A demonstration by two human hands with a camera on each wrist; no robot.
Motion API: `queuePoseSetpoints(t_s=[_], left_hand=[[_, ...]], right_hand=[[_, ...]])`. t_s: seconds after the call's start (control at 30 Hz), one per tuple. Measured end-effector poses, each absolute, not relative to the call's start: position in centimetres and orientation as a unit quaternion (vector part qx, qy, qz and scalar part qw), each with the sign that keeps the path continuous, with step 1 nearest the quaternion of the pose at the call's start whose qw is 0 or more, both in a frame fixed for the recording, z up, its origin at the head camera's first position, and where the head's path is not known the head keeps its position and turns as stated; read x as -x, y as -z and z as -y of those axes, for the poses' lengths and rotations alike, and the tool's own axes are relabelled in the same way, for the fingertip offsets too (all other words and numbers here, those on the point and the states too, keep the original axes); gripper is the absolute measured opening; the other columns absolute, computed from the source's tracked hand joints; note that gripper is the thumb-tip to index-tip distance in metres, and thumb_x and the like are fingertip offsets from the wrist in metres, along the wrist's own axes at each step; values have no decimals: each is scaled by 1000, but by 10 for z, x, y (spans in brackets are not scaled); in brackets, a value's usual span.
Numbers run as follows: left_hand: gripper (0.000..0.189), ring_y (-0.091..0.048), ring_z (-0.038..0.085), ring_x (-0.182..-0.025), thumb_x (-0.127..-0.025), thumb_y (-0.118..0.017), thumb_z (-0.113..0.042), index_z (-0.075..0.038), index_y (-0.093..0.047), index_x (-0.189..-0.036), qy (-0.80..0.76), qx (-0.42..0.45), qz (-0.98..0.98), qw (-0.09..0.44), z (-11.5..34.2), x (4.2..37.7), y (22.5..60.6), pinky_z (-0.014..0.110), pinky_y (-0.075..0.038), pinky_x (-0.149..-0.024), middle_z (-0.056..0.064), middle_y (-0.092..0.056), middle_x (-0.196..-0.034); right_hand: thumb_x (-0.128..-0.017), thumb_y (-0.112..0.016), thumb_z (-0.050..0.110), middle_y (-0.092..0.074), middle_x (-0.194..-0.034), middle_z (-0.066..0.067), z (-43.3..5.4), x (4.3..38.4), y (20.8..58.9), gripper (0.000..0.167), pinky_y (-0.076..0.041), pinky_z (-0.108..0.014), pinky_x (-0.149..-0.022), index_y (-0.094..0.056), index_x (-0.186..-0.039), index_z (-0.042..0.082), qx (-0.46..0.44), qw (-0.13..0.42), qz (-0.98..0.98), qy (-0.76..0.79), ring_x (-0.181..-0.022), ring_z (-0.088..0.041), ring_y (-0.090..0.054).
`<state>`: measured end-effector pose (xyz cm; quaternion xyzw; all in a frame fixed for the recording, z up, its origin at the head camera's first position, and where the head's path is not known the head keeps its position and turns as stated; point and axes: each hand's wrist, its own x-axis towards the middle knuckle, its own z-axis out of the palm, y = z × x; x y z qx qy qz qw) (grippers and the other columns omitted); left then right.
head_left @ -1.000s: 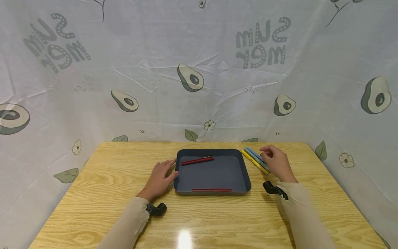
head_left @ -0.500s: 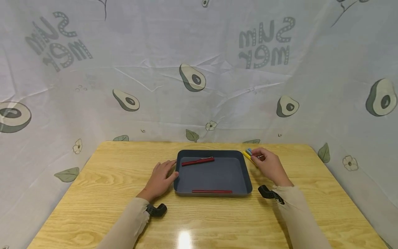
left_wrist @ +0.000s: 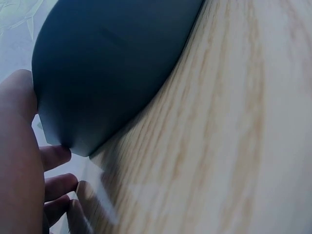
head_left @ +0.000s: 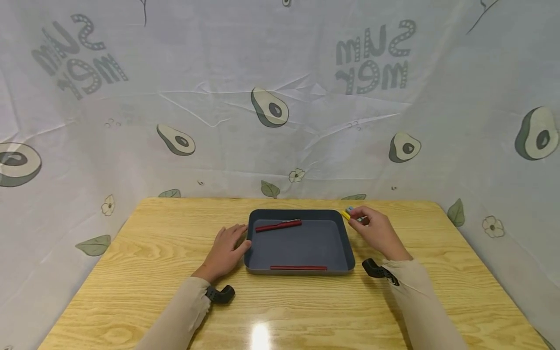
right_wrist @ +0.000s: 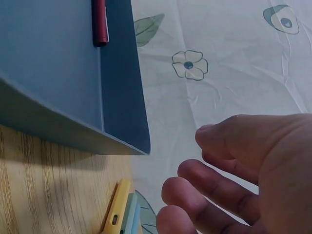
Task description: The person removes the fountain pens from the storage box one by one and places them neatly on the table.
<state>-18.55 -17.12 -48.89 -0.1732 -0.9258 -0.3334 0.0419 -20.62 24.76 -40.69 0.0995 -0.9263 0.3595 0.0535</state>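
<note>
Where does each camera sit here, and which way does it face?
Head: worn on the head, facing forward and down at tray, table and cloth; left grip, right grip and sleeves show.
Left wrist: on that wrist, facing the tray and table; left fingers show.
Right wrist: on that wrist, facing the tray's corner, yellow pen and cloth; right fingers show.
Head and right wrist share the yellow pen.

I have passage along the tabletop (head_left: 306, 306) before the tray (head_left: 302, 248), and from above between its red pen (head_left: 278, 225) and red rod (head_left: 298, 268). Raised walls (head_left: 347, 240) obstruct low crossing. The right hand (head_left: 377, 234) and yellow pen (right_wrist: 117, 207) obstruct the right flank; the left hand (head_left: 225, 253), the left.
</note>
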Motion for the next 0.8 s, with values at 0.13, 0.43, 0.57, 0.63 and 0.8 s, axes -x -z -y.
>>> queuePoseSetpoints(t_s=[0.13,0.43,0.57,0.63,0.8], left_hand=[[56,-36,42,-149,-108,-54,-35,-3,-49,-154,336,171,925,40,174,185,488,60,-8,-126,21,-46,-156],[58,-35,37,-150,-109,-51,-42,-6,-49,-154,326,171,930,18,175,187,494,59,-6,-127,17,-43,-159],[58,-35,36,-151,-108,-52,-41,-6,-49,-154,324,168,931,18,175,187,495,59,-6,-127,17,-43,-159],[58,-35,36,-151,-108,-52,-41,-6,-49,-154,323,168,931,20,174,187,494,58,-6,-127,16,-44,-159],[58,-35,35,-151,-108,-51,-42,-7,-48,-155,320,168,932,25,174,189,492,56,-5,-128,16,-44,-159]], right_hand=[[-103,-66,16,-69,-109,-12,-243,207,407,20,-53,-36,-71,-69,-120,6,-110,49,924,-364,-95,-29,-65],[-102,-67,15,-71,-112,-9,-240,205,415,23,-55,-45,-86,-69,-122,3,-121,45,926,-355,-98,-26,-66],[-102,-68,15,-71,-115,-12,-238,204,412,25,-56,-49,-89,-68,-123,2,-126,42,924,-358,-101,-28,-67],[-102,-68,15,-71,-116,-12,-238,204,411,25,-56,-50,-90,-68,-124,2,-129,42,924,-358,-102,-29,-67],[-102,-67,14,-71,-114,-11,-238,205,408,25,-56,-50,-88,-68,-124,2,-138,46,925,-351,-103,-31,-67]])
